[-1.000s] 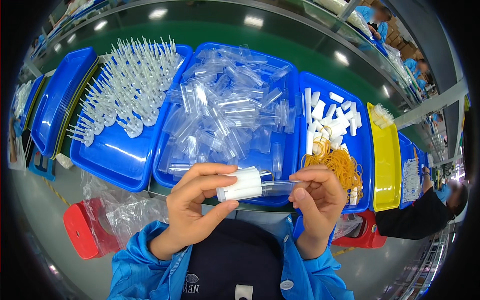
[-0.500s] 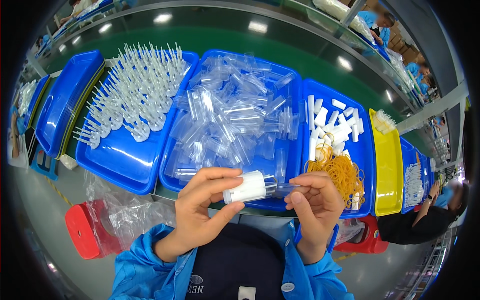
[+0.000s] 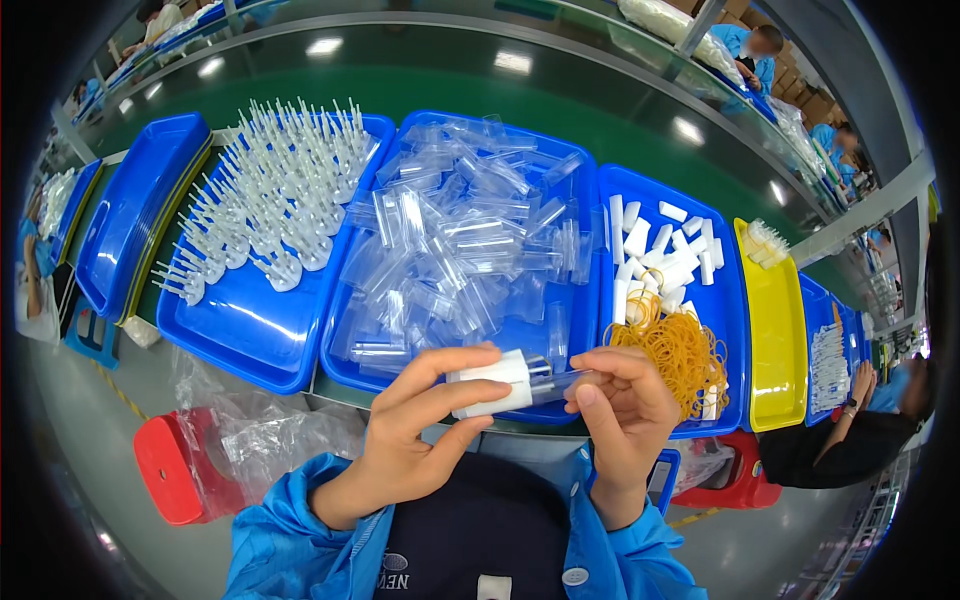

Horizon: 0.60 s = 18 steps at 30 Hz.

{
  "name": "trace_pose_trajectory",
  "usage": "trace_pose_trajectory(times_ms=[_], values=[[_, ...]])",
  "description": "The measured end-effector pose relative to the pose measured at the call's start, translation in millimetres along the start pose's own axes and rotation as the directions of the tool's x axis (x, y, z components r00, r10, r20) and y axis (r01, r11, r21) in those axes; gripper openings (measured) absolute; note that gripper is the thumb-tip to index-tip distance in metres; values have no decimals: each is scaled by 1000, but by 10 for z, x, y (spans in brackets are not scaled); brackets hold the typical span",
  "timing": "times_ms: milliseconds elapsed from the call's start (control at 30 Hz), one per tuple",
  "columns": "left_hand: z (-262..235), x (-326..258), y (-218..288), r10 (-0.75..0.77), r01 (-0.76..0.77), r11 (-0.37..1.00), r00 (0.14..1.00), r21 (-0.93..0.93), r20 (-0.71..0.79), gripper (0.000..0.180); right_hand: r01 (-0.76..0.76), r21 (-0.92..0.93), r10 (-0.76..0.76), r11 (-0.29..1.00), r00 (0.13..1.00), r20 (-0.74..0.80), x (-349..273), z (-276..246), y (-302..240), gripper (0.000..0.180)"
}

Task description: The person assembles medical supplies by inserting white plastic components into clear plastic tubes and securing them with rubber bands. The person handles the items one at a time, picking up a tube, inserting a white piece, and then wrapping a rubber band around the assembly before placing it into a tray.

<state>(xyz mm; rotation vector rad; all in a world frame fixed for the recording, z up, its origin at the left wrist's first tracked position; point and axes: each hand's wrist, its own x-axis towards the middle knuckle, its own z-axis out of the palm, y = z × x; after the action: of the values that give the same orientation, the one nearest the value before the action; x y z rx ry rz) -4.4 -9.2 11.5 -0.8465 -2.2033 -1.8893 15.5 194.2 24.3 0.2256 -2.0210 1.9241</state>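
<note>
In front of my body, my left hand grips a thick white cylindrical bundle between thumb and fingers. It looks made of white sleeves like the loose ones in the tray, and is tilted slightly up to the right. My right hand pinches a thin clear plastic tube at the bundle's right end. Whether the tube sits over a prong there is too small to tell. Beyond the hands lies a blue tray heaped with clear plastic tubes.
A blue tray at left carries white multi-pronged pieces. Right of centre, another blue tray has white sleeves and yellow rubber bands. Further right is a yellow tray. Red stools stand below; co-workers sit around.
The left hand and the white bundle have tipped and shifted slightly. More of the clear tube shows between the bundle and my right fingers, which keep their pinch.
</note>
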Motion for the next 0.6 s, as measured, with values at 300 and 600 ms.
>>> trace_pose_trajectory(times_ms=[300, 600], values=[[226, 7, -62, 263, -198, 913, 954, 358, -141, 55, 145, -355, -177, 924, 982, -61, 1, 341, 5, 77], [285, 8, -128, 379, -272, 833, 915, 482, -139, 71, 162, -652, -246, 741, 968, -39, -57, 362, 29, 86]])
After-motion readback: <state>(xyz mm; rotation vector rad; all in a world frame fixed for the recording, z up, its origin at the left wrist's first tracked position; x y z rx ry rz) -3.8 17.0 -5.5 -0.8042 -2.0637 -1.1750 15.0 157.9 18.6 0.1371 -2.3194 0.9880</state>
